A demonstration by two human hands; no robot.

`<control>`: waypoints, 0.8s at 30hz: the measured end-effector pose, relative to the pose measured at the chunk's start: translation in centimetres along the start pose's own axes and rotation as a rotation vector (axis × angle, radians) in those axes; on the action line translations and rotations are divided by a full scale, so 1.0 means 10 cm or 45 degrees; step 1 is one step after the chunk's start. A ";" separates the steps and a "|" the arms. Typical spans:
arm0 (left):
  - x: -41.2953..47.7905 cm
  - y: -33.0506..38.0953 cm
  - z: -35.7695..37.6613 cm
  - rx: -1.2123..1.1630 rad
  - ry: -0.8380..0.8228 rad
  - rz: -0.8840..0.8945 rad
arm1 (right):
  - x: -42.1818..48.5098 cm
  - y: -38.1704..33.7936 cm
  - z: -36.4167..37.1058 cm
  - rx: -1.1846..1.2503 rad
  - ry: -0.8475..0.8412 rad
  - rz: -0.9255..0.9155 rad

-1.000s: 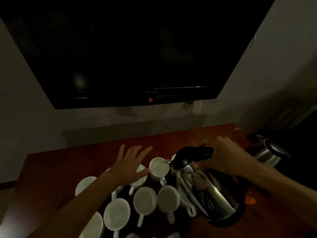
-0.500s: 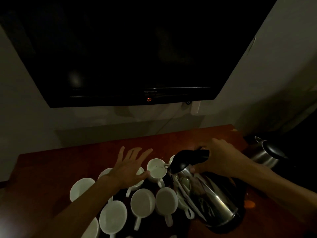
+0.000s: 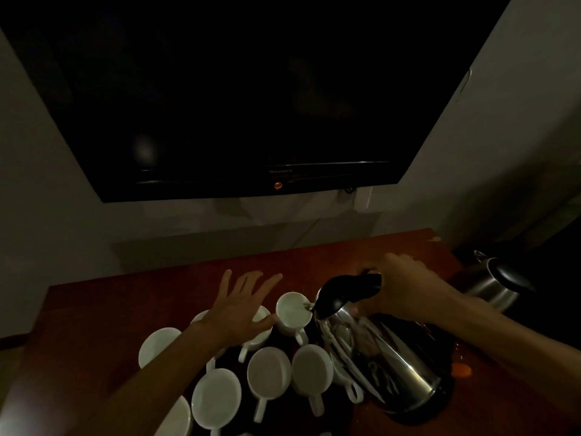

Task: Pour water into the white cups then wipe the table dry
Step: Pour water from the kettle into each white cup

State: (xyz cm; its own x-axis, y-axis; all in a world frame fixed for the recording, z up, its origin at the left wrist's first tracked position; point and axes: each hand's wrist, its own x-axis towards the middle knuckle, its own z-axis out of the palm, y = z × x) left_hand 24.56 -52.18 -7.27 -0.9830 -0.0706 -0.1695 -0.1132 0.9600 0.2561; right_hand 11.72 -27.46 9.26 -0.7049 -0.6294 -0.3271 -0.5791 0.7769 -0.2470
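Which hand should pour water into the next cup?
Right. The right hand grips the tilted kettle by its handle, spout at a white cup. The left hand hovers open over the cups, holding nothing.

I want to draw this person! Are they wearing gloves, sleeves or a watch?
No. The left hand and right hand are bare, without gloves. The left forearm and right forearm are bare too: no sleeve, watch or bracelet shows in this dim light.
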 end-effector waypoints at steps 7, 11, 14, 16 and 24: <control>-0.02 0.00 -0.10 0.019 -0.039 -0.035 | 0.01 0.00 0.02 0.001 -0.018 0.001; -0.02 -0.01 -0.06 0.017 -0.033 -0.033 | 0.03 0.00 0.03 -0.023 0.002 -0.003; -0.02 -0.03 -0.01 -0.003 -0.032 -0.036 | 0.04 0.01 0.05 -0.029 0.002 -0.019; -0.01 -0.04 0.01 -0.013 -0.025 -0.043 | 0.04 0.02 0.05 -0.006 -0.003 -0.020; -0.02 -0.08 0.04 -0.034 0.012 -0.038 | 0.07 0.05 0.06 0.003 -0.007 -0.009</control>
State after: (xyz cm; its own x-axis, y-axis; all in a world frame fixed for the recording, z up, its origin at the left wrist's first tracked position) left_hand 24.89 -52.83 -7.82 -0.9804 -0.1017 -0.1688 -0.1462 0.9498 0.2765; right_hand 11.16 -27.46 8.38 -0.6982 -0.6350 -0.3306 -0.5832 0.7724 -0.2517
